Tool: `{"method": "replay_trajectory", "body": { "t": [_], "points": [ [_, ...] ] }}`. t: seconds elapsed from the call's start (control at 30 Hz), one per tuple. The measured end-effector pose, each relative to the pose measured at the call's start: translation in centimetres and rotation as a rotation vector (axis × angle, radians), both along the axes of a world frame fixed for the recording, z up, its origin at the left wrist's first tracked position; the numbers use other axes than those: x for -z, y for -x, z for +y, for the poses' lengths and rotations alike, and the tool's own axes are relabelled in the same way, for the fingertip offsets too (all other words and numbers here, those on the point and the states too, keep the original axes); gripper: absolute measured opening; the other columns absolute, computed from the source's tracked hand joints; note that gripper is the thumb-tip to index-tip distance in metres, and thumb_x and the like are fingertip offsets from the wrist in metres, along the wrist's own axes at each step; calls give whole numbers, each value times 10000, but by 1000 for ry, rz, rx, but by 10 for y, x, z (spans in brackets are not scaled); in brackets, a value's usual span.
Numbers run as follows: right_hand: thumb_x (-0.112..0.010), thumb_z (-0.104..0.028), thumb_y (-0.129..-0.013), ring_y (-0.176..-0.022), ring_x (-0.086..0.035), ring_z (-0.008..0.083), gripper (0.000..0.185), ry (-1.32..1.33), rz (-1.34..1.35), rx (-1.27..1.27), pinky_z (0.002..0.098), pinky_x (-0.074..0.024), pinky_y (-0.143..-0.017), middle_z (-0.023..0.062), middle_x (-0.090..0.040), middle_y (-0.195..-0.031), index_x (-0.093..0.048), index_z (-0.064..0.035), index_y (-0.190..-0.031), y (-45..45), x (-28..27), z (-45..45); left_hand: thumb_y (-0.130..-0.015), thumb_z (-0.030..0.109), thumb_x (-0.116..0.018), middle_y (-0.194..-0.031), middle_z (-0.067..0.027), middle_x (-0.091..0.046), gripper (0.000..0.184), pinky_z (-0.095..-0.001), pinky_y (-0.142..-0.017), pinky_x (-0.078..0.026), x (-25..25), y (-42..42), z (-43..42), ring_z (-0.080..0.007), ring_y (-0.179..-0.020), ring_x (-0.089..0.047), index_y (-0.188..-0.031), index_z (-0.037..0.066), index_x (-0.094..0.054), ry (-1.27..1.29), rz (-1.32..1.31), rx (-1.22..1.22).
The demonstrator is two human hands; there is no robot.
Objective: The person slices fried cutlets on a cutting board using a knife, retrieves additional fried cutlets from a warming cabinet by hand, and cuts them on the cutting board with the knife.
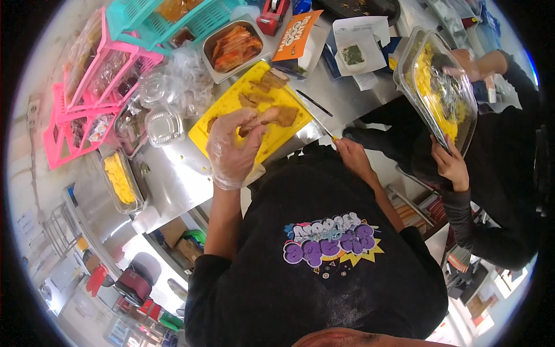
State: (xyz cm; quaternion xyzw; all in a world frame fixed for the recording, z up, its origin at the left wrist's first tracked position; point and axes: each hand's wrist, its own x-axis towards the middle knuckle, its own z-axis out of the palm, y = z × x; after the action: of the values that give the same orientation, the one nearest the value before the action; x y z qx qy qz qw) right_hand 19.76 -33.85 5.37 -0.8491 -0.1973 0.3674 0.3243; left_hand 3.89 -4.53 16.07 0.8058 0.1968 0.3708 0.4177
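My left hand (234,151), in a clear plastic glove, pinches a piece of cooked meat (278,116) over a yellow cutting board (209,122). More cut meat pieces (254,98) lie along the board's far side. My right hand (354,157), bare, is closed around the handle of a knife (319,123). Its blade points away from me beside the board's right edge and is only partly visible. Just beyond the knife, a thin black stick-like thing (314,103) rests on the steel table (173,199).
A metal tray (218,77) of reddish food stands behind the board, beside an orange-and-white box (296,37). Pink baskets (69,136), clear containers (163,127) and a yellow-filled tub (121,179) sit leftward. At right, another person's hands (452,168) hold a covered tray (425,95).
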Motion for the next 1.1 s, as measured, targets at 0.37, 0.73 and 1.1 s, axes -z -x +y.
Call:
{"method": "replay_trajectory", "body": {
  "t": [0.37, 0.73, 1.1],
  "points": [
    [-536, -369, -1071, -672, -599, 286, 435, -65, -78, 2, 422, -471, -658, 169, -616, -726, -643, 6, -877, 2, 10, -1, -793, 135, -879, -998, -106, -765, 369, -407, -838, -522, -51, -4, -9, -292, -880, -708, -1105, 57, -699, 2, -232, 107],
    [-504, -438, -1072, -806, -637, 455, 522, 3, -20, -1, 493, -477, -747, 294, -650, -860, -635, 49, -940, -3, 0, -1, -811, 31, -802, -934, -148, -745, 257, -376, -751, -563, 37, 3, 30, -281, -826, -735, -1049, 56, -708, 18, 233, 121],
    [-496, -447, -1072, -845, -669, 435, 501, 25, 13, 50, 472, -504, -783, 280, -686, -908, -670, 18, -1008, -3, 9, -12, -857, 278, -750, -1163, -250, -679, 504, -506, -862, -555, 118, -35, 39, -422, -1056, -668, -1301, 70, -634, -203, 839, -224]
  ]
}}
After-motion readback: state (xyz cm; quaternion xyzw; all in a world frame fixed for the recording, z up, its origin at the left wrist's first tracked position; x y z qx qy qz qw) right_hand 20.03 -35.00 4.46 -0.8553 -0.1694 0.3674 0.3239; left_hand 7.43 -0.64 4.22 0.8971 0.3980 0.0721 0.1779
